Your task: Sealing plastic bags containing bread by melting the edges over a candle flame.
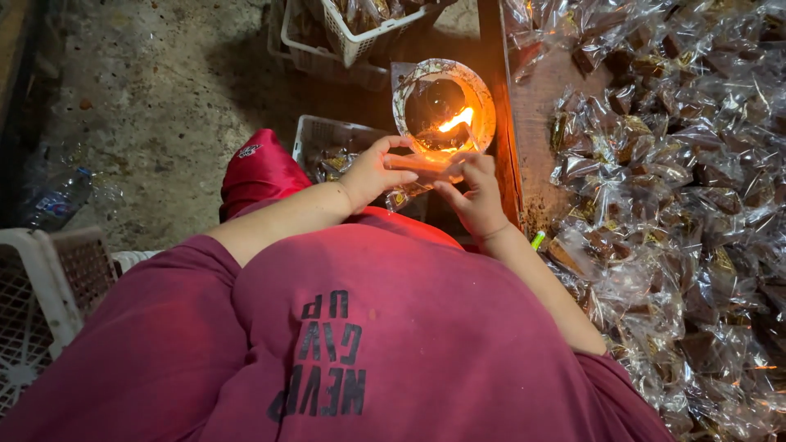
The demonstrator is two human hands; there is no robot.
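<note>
Your left hand and right hand pinch one cellophane packet beside the flame at the counter edge; lingering risks scorched fingers, melted wrap.

Flame bowl ahead; wrapped packets right (on table).

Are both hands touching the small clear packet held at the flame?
Touching. The head view shows the left hand and right hand both pinching the clear packet by its ends, just under the flame.
</note>
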